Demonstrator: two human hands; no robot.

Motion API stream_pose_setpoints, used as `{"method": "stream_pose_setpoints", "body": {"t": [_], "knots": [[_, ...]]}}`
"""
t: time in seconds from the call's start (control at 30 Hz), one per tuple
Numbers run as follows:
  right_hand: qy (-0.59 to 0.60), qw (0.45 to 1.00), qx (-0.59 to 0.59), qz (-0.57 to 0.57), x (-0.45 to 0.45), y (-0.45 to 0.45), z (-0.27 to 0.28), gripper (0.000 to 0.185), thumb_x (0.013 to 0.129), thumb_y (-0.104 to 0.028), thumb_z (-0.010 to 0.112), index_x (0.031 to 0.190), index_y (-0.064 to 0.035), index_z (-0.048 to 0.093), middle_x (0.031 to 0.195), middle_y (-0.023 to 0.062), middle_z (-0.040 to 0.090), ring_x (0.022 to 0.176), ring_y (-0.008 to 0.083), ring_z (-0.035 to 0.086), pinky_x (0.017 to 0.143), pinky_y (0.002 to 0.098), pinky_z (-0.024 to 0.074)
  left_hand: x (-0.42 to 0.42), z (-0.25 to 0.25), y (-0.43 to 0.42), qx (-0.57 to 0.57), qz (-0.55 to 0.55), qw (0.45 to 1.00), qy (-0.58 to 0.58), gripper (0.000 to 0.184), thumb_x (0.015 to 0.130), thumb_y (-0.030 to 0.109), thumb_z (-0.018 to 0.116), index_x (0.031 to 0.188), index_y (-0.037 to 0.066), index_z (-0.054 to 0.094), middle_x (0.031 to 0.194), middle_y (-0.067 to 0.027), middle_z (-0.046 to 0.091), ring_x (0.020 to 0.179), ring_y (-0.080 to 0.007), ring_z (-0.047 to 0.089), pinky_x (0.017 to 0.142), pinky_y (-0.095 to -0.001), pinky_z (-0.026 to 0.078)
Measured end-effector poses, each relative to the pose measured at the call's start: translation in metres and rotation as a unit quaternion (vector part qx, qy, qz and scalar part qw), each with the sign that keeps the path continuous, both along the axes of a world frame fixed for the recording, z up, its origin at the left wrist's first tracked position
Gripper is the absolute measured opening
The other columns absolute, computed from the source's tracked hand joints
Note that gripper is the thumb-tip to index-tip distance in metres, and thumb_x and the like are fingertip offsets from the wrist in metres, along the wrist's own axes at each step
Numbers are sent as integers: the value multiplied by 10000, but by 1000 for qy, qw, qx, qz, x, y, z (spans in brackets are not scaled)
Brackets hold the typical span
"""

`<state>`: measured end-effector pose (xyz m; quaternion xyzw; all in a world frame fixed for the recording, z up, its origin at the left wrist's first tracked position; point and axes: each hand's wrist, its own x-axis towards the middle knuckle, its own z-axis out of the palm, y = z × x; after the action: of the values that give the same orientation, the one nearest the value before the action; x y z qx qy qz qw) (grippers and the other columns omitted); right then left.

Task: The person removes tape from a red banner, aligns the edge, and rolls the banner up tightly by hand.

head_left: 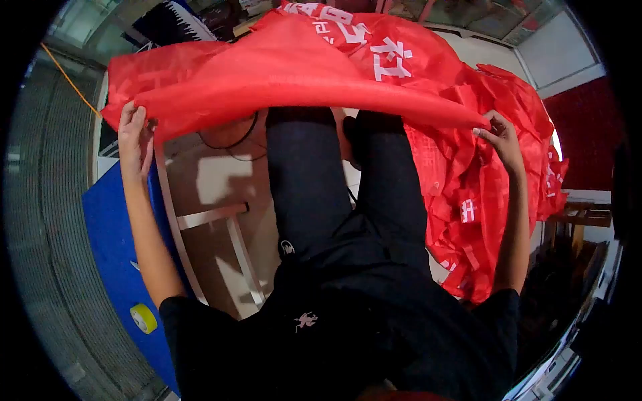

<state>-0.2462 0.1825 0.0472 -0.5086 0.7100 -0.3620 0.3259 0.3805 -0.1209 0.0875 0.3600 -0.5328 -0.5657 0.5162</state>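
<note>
A large red banner (287, 67) with white printed characters stretches across in front of my legs, its near edge folded or rolled over. At the left end of that edge my left hand (137, 137) grips the cloth, thumb and fingers closed around it. My right hand (500, 137) pinches the same edge farther right. Between the hands the edge hangs in a shallow curve above my knees. More of the banner lies crumpled on the right and trails down beside my right leg.
On my left is a blue-topped table (117, 234) with a roll of yellow tape (143, 319) on it. A white metal frame (214, 215) stands on the tiled floor, near a dark cable (231, 146). An orange cord (70, 80) runs along the left. Glass cabinets (481, 20) stand at the back.
</note>
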Motion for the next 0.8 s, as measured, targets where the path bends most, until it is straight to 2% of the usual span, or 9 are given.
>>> {"method": "stream_pose_setpoints", "body": {"t": [0.17,0.23,0.33,0.4,0.43,0.57,0.63,0.67,0.8], "knots": [[-70,991,-58,-95,-20,-23,9,218,853,-241,712,863,-54,599,837,-59,552,792,48,500,729,232,417,-35,24,-50,22,-6,991,-129,328,895,216,659,1187,106,555,909,49,572,696,-48,507,596,-219,383],[122,988,40,-87,-62,-64,22,284,870,-316,690,832,-39,636,810,-57,557,771,73,513,725,255,429,-57,35,-97,-8,-37,974,-225,338,885,266,668,1170,107,583,860,52,563,623,-45,458,526,-216,349],[236,965,-98,-59,-103,-134,68,209,894,-231,642,942,-30,611,822,-23,502,657,115,458,609,269,415,-82,71,-205,-123,-43,946,-298,291,871,286,660,1092,99,634,837,5,573,623,-89,479,553,-233,392],[138,958,-226,-115,-110,-164,144,181,913,-162,600,1019,-17,577,924,38,531,660,163,489,607,306,456,-75,128,-286,-246,-13,940,-238,284,917,283,589,1106,74,622,903,-24,613,796,-111,586,685,-248,492],[74,941,-301,-135,-112,-170,189,179,922,-127,578,1058,-11,560,975,69,546,661,187,504,607,325,476,-136,163,-165,-205,76,976,5,174,878,223,635,873,60,696,880,-53,676,944,-221,610,898,-437,424],[75,860,-497,-87,-87,-127,285,177,938,-53,535,1107,1,535,1044,131,575,650,231,518,587,357,517,-112,248,-159,-347,103,931,47,153,872,-31,408,828,72,304,846,-65,297,730,-209,247,761,-357,335],[176,749,-639,7,-69,-108,298,129,933,-44,533,1052,1,552,977,133,574,622,223,482,550,347,515,-95,250,-147,-324,10,928,184,265,942,245,545,1113,56,620,975,-38,633,897,-120,599,783,-271,511],[228,747,-624,-24,-73,-99,274,162,937,-73,531,1084,-8,552,987,124,585,658,217,502,587,344,513,-66,235,-158,-444,56,890,-84,286,959,242,515,1150,53,612,1022,-46,638,940,-121,591,796,-277,504],[303,905,-269,-131,-143,-109,110,300,954,-191,522,1212,-41,549,1027,87,632,802,193,585,735,328,503,-109,43,-120,-111,7,988,-110,309,865,160,685,1125,6,622,956,-48,664,850,-121,606,749,-252,481]]}}
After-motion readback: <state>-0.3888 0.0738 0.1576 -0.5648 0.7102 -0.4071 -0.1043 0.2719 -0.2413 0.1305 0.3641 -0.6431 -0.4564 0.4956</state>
